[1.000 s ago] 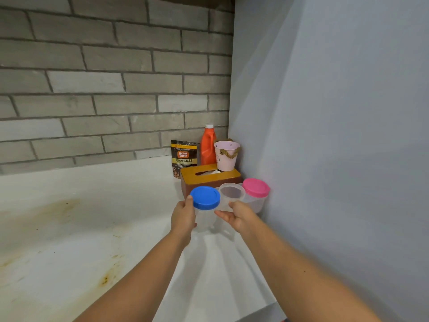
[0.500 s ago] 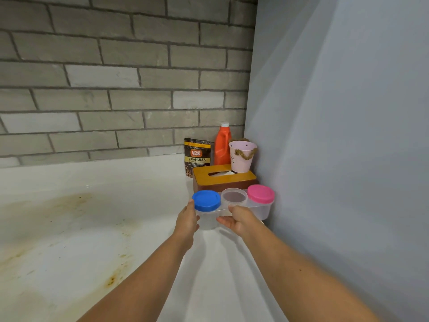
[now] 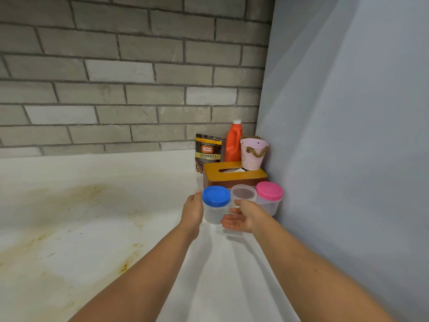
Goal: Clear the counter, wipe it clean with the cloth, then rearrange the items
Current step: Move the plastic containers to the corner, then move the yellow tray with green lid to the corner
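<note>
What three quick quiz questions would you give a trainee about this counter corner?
1. True or false: the pink-lidded jar stands nearest the side wall.
2. Which jar does the left hand touch? A: blue-lidded jar. B: clear-lidded. C: pink-lidded.
3. Fill in: the bottle behind the tissue box is ____.
Key: 1 true; 2 A; 3 orange.

I count three clear jars: one blue-lidded jar (image 3: 216,195), one clear-topped jar (image 3: 243,193), one pink-lidded jar (image 3: 269,190). One each: tissue box (image 3: 234,175), coffee pouch (image 3: 208,151), orange bottle (image 3: 232,142), pink pail (image 3: 253,154). Two hands, both mine: left hand (image 3: 192,211), right hand (image 3: 241,216).
</note>
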`<state>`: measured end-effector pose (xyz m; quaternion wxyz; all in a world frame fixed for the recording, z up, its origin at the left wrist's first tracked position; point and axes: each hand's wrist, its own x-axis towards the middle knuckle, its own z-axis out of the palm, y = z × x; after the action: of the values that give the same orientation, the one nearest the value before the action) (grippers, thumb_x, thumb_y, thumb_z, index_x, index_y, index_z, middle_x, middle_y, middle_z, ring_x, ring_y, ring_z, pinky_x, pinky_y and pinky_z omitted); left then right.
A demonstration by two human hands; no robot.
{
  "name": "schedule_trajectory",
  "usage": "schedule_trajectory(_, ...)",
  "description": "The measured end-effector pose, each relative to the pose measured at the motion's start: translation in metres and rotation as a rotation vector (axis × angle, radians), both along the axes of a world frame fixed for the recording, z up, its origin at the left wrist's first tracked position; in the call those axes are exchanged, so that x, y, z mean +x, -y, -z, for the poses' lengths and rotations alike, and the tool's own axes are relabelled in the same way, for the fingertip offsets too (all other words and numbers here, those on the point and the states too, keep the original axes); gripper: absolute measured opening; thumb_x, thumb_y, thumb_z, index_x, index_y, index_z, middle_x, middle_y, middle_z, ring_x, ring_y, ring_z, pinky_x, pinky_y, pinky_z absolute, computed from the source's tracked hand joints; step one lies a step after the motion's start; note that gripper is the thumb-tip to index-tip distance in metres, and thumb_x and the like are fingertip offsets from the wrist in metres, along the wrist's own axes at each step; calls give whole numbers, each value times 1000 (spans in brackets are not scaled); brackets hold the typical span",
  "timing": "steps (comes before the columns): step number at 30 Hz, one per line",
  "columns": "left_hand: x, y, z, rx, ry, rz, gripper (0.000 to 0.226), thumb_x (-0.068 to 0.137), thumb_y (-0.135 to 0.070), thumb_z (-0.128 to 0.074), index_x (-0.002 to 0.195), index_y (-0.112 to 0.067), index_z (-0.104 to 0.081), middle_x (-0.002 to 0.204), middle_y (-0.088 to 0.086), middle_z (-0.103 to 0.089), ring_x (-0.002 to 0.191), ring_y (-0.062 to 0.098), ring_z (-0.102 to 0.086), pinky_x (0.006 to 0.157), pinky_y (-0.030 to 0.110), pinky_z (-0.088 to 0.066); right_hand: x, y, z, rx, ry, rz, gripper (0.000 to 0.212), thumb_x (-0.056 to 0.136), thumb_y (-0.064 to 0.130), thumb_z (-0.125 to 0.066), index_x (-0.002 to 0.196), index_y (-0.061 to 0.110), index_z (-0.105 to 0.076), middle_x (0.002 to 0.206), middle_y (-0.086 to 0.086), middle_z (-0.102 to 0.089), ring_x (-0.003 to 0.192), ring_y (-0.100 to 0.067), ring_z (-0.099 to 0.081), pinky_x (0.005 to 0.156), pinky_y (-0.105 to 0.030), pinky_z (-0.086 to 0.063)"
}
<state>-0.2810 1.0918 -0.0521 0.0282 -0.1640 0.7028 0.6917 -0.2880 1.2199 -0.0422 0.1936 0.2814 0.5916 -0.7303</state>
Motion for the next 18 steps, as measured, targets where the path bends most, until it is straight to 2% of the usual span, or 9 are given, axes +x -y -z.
schedule_trajectory(4,6,12,-8,-11,-5,-53,51,101,-42,-23,144,-15,-28,148,8,-33,132,29,-37,107,44,-35,10,16,-8,47,3,-109,35,99,30,-42,112,-1,-52,103,-19,-61,84,-33,-63,73,-39,-54)
schedule_trajectory(7,16,31,-17,3,-33,-72,50,101,-41,-24,142,-15,-30,146,9,-36,129,29,-40,101,43,-38,15,35,-17,55,-13,-165,35,99,30,-40,105,-1,-55,101,-18,-63,83,-32,-64,62,-34,-53)
schedule_trajectory(10,27,58,-28,2,-81,-108,48,101,-40,-25,139,-13,-34,141,9,-41,124,28,-44,95,39,-40,18,62,-26,47,-44,-217,34,100,30,-39,103,1,-56,104,-17,-62,88,-32,-64,60,-32,-53)
schedule_trajectory(14,45,101,-39,-28,-143,-145,45,100,-39,-25,134,-12,-39,134,10,-45,117,28,-47,89,37,-42,26,110,-34,41,-88,-288,31,99,30,-40,99,3,-56,100,-17,-62,75,-30,-63,56,-33,-51)
schedule_trajectory(18,69,153,-44,-40,-149,-168,45,100,-40,-26,134,-13,-39,132,8,-46,117,28,-48,97,41,-42,38,167,-37,34,-143,-366,29,99,28,-42,88,5,-55,87,-15,-62,69,-29,-64,52,-29,-54)
